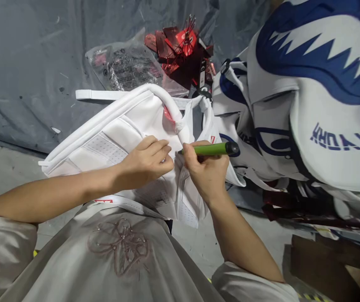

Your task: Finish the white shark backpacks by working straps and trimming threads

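Note:
A white backpack (136, 109) with padded edges and perforated mesh panels lies on its back across the table edge and against my body. My left hand (151, 161) is closed on it, fingers curled at the white fabric; what exactly they pinch is hidden. In my right hand (207, 170) is a green marker (210, 149) with a black end. Its dark tip points left, close to my left fingertips and at the fabric. A pink-red patch (169, 118) shows near the bag's top, and a white strap (98, 95) stretches out to the left.
Behind the backpack lie a clear plastic bag (126, 63) and a pile of red tags with strings (180, 48). White and blue backpacks with a toothed mouth print (331, 138) are stacked on the right. Grey sheeting (35, 71) covers the table. Cardboard (321, 268) sits on the floor.

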Motion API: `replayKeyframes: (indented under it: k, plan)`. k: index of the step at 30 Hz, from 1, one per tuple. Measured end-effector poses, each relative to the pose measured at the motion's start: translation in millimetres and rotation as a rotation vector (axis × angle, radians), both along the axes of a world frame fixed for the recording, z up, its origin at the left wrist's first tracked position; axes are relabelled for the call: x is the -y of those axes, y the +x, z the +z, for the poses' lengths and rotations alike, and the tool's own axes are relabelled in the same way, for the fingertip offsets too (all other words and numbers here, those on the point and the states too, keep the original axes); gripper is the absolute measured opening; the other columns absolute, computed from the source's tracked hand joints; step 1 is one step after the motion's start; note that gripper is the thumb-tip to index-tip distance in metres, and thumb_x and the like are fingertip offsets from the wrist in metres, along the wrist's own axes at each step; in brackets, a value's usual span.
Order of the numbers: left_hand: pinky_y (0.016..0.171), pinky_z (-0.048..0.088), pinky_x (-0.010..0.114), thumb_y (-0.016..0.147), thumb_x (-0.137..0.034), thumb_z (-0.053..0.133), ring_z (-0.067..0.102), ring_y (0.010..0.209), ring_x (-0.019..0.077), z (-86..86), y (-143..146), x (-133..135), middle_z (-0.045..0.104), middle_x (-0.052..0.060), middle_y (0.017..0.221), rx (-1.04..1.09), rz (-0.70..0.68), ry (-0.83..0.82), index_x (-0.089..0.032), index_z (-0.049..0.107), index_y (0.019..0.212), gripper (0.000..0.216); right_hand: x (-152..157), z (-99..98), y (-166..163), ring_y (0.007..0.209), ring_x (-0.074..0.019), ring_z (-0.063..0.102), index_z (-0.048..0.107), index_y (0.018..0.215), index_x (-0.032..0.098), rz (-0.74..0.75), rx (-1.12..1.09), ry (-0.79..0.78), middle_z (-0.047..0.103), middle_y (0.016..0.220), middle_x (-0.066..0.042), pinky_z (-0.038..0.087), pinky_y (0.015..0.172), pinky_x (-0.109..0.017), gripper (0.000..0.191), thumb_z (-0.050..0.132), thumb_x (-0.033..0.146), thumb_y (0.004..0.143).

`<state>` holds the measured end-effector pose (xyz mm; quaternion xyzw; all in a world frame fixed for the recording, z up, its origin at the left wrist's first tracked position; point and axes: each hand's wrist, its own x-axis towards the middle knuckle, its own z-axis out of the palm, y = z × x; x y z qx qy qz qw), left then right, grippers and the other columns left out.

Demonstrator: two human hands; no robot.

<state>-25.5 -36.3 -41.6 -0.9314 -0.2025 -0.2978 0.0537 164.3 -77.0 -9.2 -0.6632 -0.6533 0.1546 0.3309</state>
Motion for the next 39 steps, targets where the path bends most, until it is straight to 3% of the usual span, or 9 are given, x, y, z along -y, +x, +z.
replayKeyframes:
  k: [14,20,23,25,28,32,34,36,39]
  plan:
    - [0.08,0.042,0.036,0.095,-0.008,0.043,0.061,0.09,0.0184,3.7,-1,3,0.07,0.005,0.094,-0.012,0.016,-0.009,-0.019,0.058,0.09,0.019,-3,3.9,2,0.056,-0.0158,0.06,0.061,0.075,0.019,0.065,-0.024,-0.028,0.061,0.06,0.0,0.043,0.053,-0.027,0.025,0.058,0.037,0.092]
    - [0.08,0.04,0.036,0.098,-0.011,0.045,0.06,0.089,0.0176,4.2,0,2,0.069,0.006,0.09,-0.015,0.02,0.029,-0.016,0.057,0.091,0.015,-1,2.7,5,0.052,-0.0151,0.058,0.062,0.073,0.019,0.062,0.038,0.03,0.061,0.059,0.0,0.042,0.052,-0.027,0.026,0.061,0.037,0.091]
    - [0.079,0.038,0.036,0.099,-0.012,0.043,0.06,0.086,0.0173,9.5,-2,5,0.069,0.005,0.088,-0.044,0.027,0.007,-0.016,0.057,0.091,0.017,7,3.3,3,0.053,-0.0156,0.06,0.065,0.084,0.018,-0.005,-0.043,0.106,0.065,0.064,0.0,0.048,0.054,-0.028,0.021,0.062,0.038,0.092]
    - [0.076,0.038,0.036,0.099,-0.012,0.041,0.06,0.083,0.0182,16.8,-5,12,0.069,0.006,0.089,-0.11,0.042,0.0,-0.015,0.058,0.091,0.02,16,1.3,-3,0.065,-0.0181,0.068,0.067,0.103,0.019,0.002,-0.122,0.205,0.072,0.079,-0.003,0.055,0.063,-0.031,0.019,0.063,0.035,0.093]
    - [0.074,0.04,0.037,0.098,-0.011,0.041,0.061,0.078,0.0195,33.1,-15,30,0.07,0.007,0.089,-0.186,0.072,-0.018,-0.014,0.061,0.09,0.022,32,-7.9,-17,0.089,-0.0214,0.072,0.061,0.126,0.022,0.141,-0.109,0.421,0.075,0.099,-0.006,0.059,0.081,-0.036,0.033,0.062,0.023,0.093]
    - [0.073,0.044,0.032,0.096,-0.011,0.042,0.063,0.077,0.0159,64.5,-37,45,0.072,0.006,0.089,-0.251,-0.02,-0.171,-0.015,0.065,0.094,0.023,47,-22.4,-30,0.093,-0.0226,0.07,0.056,0.136,0.021,0.317,0.055,0.662,0.075,0.101,-0.008,0.058,0.081,-0.035,0.05,0.065,0.011,0.087]
    - [0.072,0.044,0.03,0.096,-0.013,0.043,0.063,0.078,0.0154,83.0,-44,38,0.072,0.004,0.089,-0.255,0.051,-0.204,-0.017,0.066,0.098,0.024,50,-24.9,-32,0.093,-0.0237,0.069,0.057,0.133,0.019,0.327,0.111,0.688,0.074,0.098,-0.009,0.057,0.08,-0.036,0.049,0.065,0.009,0.085]
    - [0.079,0.044,0.033,0.095,-0.019,0.049,0.063,0.091,0.0194,98.9,-46,20,0.072,0.007,0.102,-0.237,0.218,-0.177,-0.019,0.064,0.112,0.023,49,-24.7,-34,0.092,-0.024,0.068,0.059,0.128,0.019,0.308,0.132,0.654,0.073,0.097,-0.009,0.055,0.079,-0.037,0.043,0.064,0.01,0.086]
    - [0.098,0.039,0.043,0.084,-0.038,0.067,0.052,0.123,0.0307,108.5,-35,-18,0.057,0.013,0.138,-0.359,0.29,-0.209,-0.022,0.041,0.145,0.068,43,-24.4,-41,0.092,-0.0242,0.067,0.06,0.123,0.017,0.276,0.155,0.603,0.072,0.098,-0.01,0.052,0.079,-0.037,0.035,0.061,0.011,0.089]
